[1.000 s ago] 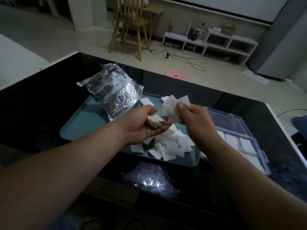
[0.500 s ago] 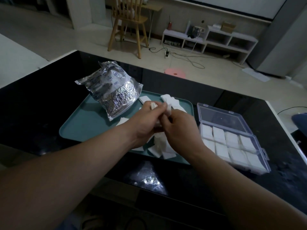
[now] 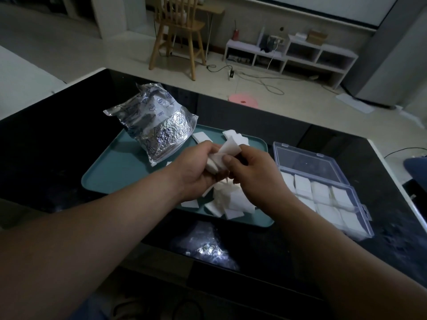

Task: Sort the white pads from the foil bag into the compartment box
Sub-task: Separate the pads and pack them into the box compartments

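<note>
A black glossy table (image 3: 46, 158) fills the foreground, with two bare forearms reaching over its near edge. Above the near part of a teal tray (image 3: 111, 172), the left hand (image 3: 196, 172) and right hand (image 3: 251, 172) meet, fingers of both curled round a small bunch of white pads (image 3: 221, 155); the right thumb presses on the bunch. Beneath the hands a loose pile (image 3: 231, 199) of more white squares lies on the tray. Just right of the tray stands the clear box (image 3: 360, 210), its lid (image 3: 305, 158) laid open at the far side, and every visible compartment holds white squares. The crumpled foil bag (image 3: 159, 128) rests on the tray's far left part. Beyond the table stand a wooden chair (image 3: 178, 31) and a low white shelf (image 3: 288, 54).
</note>
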A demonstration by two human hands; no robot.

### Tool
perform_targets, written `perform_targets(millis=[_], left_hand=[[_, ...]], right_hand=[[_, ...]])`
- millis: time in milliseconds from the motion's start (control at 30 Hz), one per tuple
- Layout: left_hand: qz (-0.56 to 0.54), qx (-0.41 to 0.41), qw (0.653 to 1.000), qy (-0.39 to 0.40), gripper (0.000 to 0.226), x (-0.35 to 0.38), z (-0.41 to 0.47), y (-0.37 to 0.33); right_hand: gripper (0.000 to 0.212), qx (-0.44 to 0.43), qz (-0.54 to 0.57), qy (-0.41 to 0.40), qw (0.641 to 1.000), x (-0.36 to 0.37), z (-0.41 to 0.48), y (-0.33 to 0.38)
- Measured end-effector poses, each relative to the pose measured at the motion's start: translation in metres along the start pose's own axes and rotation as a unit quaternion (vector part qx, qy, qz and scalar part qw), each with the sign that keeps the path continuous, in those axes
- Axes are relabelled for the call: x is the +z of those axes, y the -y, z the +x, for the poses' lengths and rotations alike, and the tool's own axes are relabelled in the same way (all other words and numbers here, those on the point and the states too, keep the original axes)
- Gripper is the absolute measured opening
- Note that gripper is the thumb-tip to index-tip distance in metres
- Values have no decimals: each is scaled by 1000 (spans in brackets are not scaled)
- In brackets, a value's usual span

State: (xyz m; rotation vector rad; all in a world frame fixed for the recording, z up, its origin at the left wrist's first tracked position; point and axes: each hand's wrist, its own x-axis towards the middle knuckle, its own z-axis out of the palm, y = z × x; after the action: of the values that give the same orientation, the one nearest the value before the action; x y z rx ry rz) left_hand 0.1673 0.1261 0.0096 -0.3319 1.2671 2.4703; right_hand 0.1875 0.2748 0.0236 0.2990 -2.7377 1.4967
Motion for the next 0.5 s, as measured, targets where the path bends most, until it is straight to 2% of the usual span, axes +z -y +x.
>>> perform_targets(millis=[167, 267, 367, 433, 500], left_hand=[[-29, -17, 999, -17, 47, 3, 2, -1], [-56, -41, 998, -9, 26, 16, 1, 1], [-49, -51, 997, -9, 12, 30, 3, 3], [-54, -58, 997, 24, 17, 38, 3, 2], [-32, -50, 996, 59, 19, 47, 4, 2]], right_hand=[[14, 22, 16, -16, 1000, -12, 1, -2], [17, 61, 107, -33, 992, -18, 1, -2], [17, 123, 227, -42, 965, -42, 4, -1], [18, 149, 267, 21, 952, -67, 3, -5], [21, 158, 239, 105, 952, -83, -3, -11]])
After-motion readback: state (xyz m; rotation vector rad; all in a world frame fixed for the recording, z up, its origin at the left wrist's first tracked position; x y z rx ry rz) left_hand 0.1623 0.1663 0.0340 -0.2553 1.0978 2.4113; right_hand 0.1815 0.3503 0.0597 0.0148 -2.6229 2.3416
